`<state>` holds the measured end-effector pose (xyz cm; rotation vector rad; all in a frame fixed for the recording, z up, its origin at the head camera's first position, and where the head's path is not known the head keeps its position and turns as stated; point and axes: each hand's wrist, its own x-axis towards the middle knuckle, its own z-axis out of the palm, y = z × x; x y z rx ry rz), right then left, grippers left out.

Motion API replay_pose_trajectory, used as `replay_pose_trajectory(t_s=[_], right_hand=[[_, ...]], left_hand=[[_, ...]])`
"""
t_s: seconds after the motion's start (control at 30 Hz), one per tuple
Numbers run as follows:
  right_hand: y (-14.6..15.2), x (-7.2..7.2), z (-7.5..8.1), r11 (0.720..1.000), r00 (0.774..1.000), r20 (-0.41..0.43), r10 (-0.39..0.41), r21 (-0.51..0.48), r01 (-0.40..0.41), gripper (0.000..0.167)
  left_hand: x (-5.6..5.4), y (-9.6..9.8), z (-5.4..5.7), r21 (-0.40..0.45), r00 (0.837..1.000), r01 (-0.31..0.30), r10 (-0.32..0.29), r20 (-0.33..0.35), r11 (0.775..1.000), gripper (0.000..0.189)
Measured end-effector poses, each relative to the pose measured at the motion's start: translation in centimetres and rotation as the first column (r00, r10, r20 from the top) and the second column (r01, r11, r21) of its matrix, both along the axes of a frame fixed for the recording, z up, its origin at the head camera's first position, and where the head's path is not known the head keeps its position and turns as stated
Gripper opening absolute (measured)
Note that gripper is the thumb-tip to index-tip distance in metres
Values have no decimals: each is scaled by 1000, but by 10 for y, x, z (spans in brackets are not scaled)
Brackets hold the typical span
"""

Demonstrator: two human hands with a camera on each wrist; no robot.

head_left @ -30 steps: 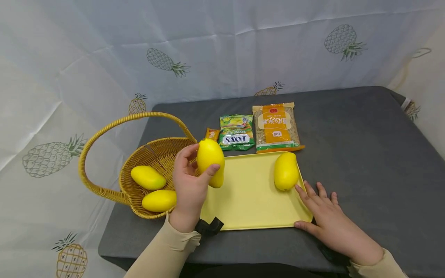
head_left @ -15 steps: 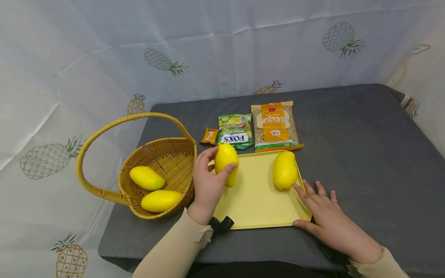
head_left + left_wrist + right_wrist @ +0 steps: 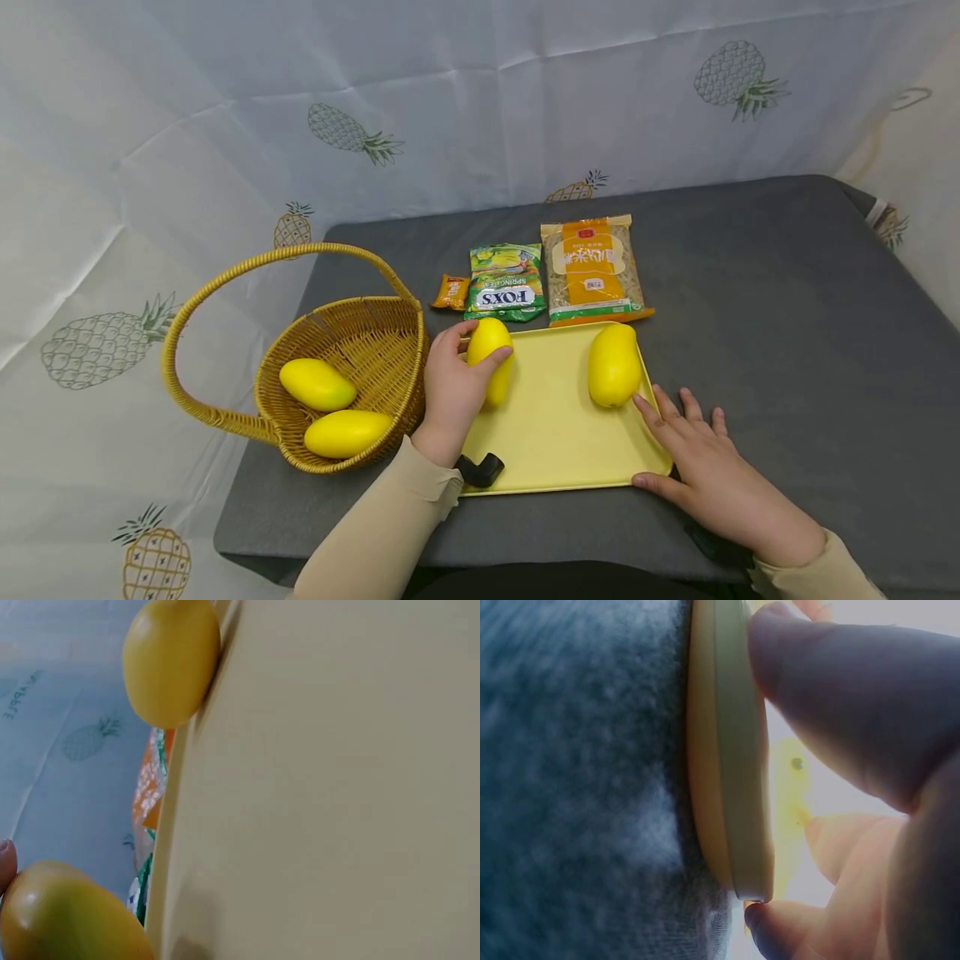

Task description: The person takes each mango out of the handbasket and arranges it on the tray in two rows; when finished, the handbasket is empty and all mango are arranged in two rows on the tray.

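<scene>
My left hand [image 3: 457, 387] grips a yellow mango [image 3: 491, 350] between thumb and fingers, low over the left end of the yellow tray [image 3: 555, 450]. In the left wrist view the held mango [image 3: 71, 919] shows at the bottom left corner. Another mango [image 3: 614, 367] lies at the tray's right end. Close beside it, my right hand [image 3: 708, 479] rests at the tray's right edge with fingers spread. Its thumb [image 3: 847, 697] touches the tray's side [image 3: 739, 750] in the right wrist view. Two more mangoes [image 3: 318, 385] lie in the wicker basket [image 3: 386, 333].
The basket, with its tall handle [image 3: 176, 333], stands just left of the tray. Behind the tray lie a small orange packet [image 3: 452, 292], a green Fox's bag [image 3: 506, 282] and a grain bag [image 3: 592, 267]. A patterned curtain [image 3: 465, 108] hangs behind the grey table [image 3: 757, 292].
My left hand has carried the mango rightward from beside the basket and lowered it over the tray's left end. The right hand stays at the tray's edge.
</scene>
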<state>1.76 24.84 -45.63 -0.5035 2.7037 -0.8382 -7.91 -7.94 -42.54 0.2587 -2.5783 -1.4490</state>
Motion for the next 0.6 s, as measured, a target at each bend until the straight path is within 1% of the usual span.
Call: replay_pose_trajectory(t_s=[0.13,0.3,0.4,0.6], right_hand=[[0,0,-1,1000,1000,-1,-2,0,2,110],[-1,0,-2,1000,1000,3,-5,0,5,111],[-1,0,-2,1000,1000,2,-5,-4,5,111],[0,0,-3,1000,1000,-4,-5,-5,5,111]], left_hand=[[-7,5,-1,-25,997,1,1,80,1000,62],[-13,11,-1,-54,990,15,-7,143,998,63],[-15,13,0,-46,986,18,-10,166,999,63],[-18,16,-1,-54,983,33,-22,182,998,63]])
